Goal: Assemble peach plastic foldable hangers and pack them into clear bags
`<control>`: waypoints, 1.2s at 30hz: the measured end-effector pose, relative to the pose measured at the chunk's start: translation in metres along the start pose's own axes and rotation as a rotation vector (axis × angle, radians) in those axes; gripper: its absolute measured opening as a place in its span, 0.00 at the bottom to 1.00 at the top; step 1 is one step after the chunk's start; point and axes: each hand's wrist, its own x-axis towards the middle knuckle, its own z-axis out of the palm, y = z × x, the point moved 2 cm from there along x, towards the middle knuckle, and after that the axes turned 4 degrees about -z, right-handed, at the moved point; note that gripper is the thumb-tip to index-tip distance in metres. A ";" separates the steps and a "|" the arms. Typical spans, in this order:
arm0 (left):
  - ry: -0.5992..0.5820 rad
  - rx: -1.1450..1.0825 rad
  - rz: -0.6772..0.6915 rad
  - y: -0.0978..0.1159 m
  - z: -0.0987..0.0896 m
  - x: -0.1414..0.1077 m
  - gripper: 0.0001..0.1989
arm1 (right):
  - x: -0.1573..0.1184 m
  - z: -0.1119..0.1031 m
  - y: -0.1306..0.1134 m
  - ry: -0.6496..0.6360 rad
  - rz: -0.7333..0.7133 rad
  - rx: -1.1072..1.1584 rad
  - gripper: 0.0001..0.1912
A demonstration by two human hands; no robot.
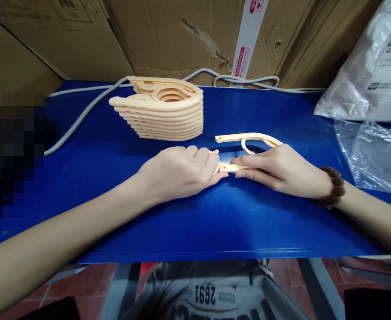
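Note:
My left hand is closed in a fist around a cream plastic piece, of which only small ends show past the fingers. Facing it, my right hand pinches a curved cream plastic piece with a long upper arm, an inner hook and a lower arm. The lower arm's end meets the piece at my left hand, near a small round hole. Behind my left hand stands a neat stack of similar cream plastic pieces. My fingers hide most of the joint.
The blue table has its front edge near my body. Cardboard boxes line the back, with a grey-white cable running in front of them. Plastic-wrapped packages and loose clear film lie at the right.

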 end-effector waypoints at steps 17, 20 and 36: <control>0.254 -0.091 0.043 -0.006 0.003 -0.006 0.19 | -0.003 0.004 -0.008 0.092 -0.062 -0.171 0.20; 0.253 -0.094 0.037 -0.006 0.004 -0.007 0.19 | -0.002 0.003 -0.009 0.107 -0.076 -0.189 0.19; 0.317 -0.097 0.062 -0.006 0.007 -0.007 0.17 | -0.002 0.005 -0.009 0.092 -0.071 -0.190 0.21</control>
